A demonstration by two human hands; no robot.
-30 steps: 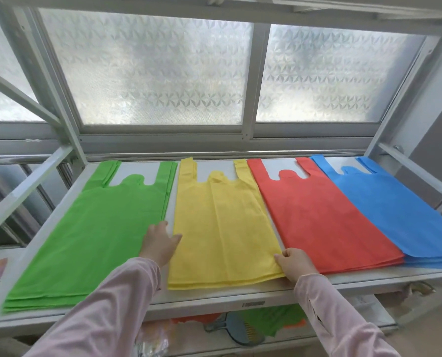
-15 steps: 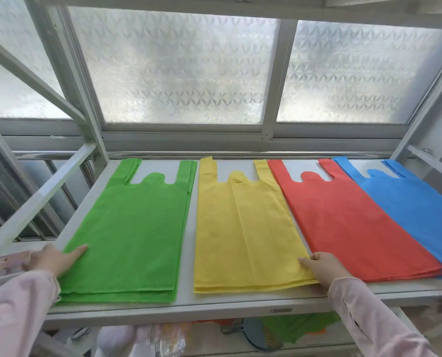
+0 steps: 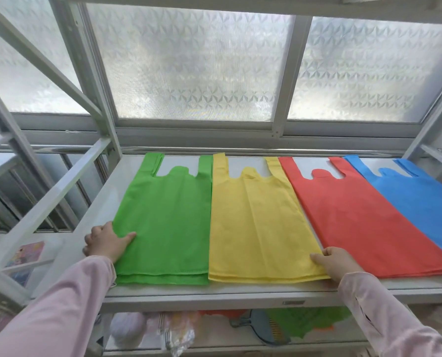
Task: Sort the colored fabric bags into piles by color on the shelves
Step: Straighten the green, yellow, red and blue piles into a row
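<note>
**Shelf by the frosted window: four bag piles side by side**

Frosted, patterned window panes [image 3: 196, 65] fill the background behind a pale metal shelf [image 3: 214, 296], on which four flat piles of fabric bags are laid in a row, handles toward the glass. From left to right they are the green pile [image 3: 168, 220], the yellow pile [image 3: 256, 222], the red pile [image 3: 353, 217] and the blue pile [image 3: 420, 199]. The green and yellow piles are seen touching along their long edges; the red pile lies just beside the yellow one, and the blue pile's near edge is overlapped by the red one.

The left hand [image 3: 106, 240] is placed at the left edge of the green pile, its thumb laid flat on the fabric and the other fingers curled at the edge; whether the pile is pinched cannot be told. The right hand [image 3: 335, 264] is set, fingers loosely bent, on the near right corner of the yellow pile, pressing rather than clearly gripping. Both arms are covered by pale pink sleeves [image 3: 60, 310].

Below, on a lower shelf [image 3: 240, 341], more green and orange fabric [image 3: 310, 323] is partly seen, along with a blurred dark tool.
</note>
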